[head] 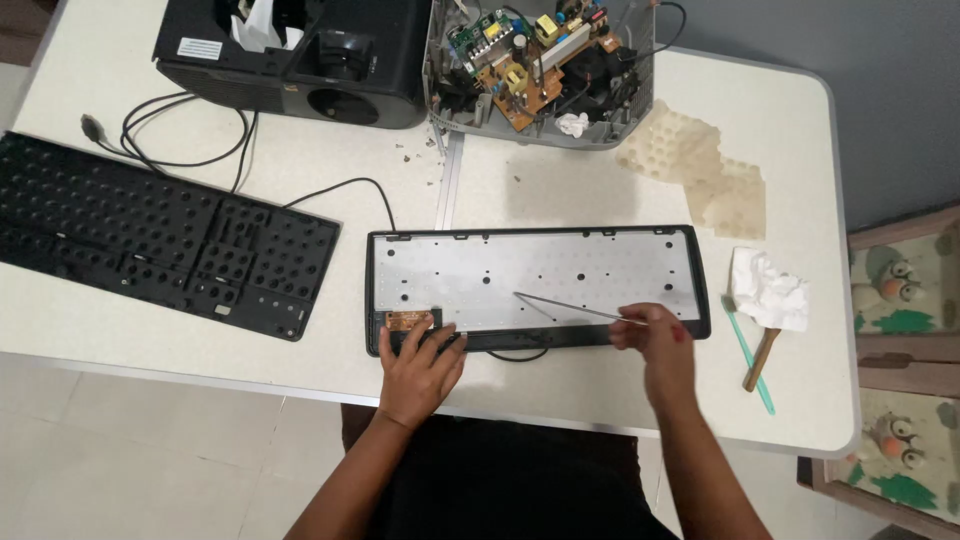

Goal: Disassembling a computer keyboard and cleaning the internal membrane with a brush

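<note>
Both hands sit at the near edge of the opened keyboard base (538, 288): left hand (420, 362) flat, grasping nothing, beside the small brown circuit board (410, 320), right hand (655, 335) pinching thin tweezers (570, 308), which I think could scratch the membrane sheet (560, 270).

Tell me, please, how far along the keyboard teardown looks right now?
Done: the key frame lies apart on the left. In hand: the left hand steadies the keyboard base beside its small circuit board, while the right hand works a thin metal tool over the membrane sheet. Left: board and cable remain attached.
</note>
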